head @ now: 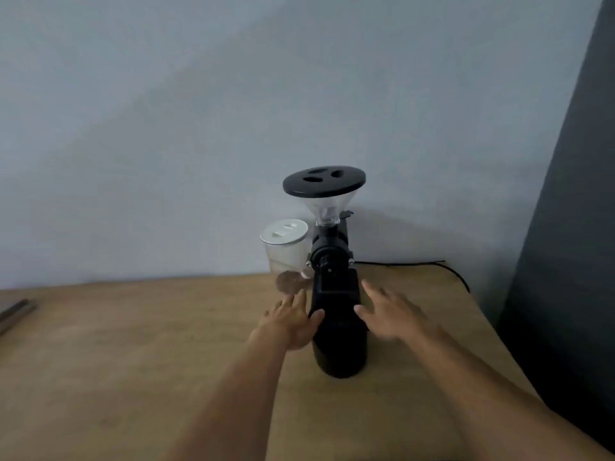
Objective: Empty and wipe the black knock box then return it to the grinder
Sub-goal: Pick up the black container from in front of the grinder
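Observation:
A black coffee grinder (327, 251) with a clear hopper and a black lid stands on the wooden table (133, 344) against the wall. In front of its base sits the black knock box (339, 341), long and dark, reaching toward me. My left hand (293, 321) is at the box's left side, fingers spread, the thumb touching its edge. On the box's right side my right hand (389, 314) is spread open, its thumb close to the box. Neither hand holds anything.
A clear jar with a white lid (284, 242) stands left of the grinder, with a brown round object (288, 281) at its foot. A black power cord (432, 266) runs right behind the grinder. The table's right edge drops beside a dark wall. A flat object (15, 314) lies at far left.

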